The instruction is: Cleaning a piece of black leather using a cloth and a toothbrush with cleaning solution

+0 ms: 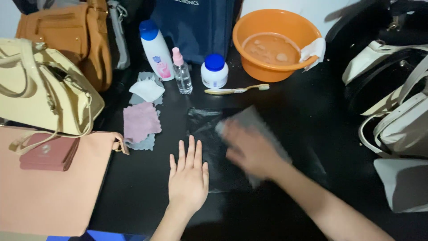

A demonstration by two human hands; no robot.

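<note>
The left hand (pixel 189 172) lies flat and open, palm down, fingers together and pointing far, its fingertips at the near-left edge of a black sheet (pixel 209 134) spread on the dark table (pixel 307 107). The right hand (pixel 247 145) is blurred; it presses on a grey cloth (pixel 261 125) lying on the sheet, but whether its fingers curl around the cloth or lie flat cannot be told. The cloth's long axis runs slantwise, from far-left to near-right, with its far end pointing toward the orange basin (pixel 276 42). The sheet sits in the middle of the table, its long side running left to right.

Far of the sheet lies a toothbrush (pixel 236 90), pointing right, with a white jar (pixel 214 70), a small spray bottle (pixel 182 73) and a white bottle (pixel 155 51) just beyond. Left of the sheet, a pink cloth (pixel 141 122) and a white cloth (pixel 147 90) lie on grey ones. A cream handbag (pixel 40 87) and a peach bag (pixel 49 187) lie at the left.
</note>
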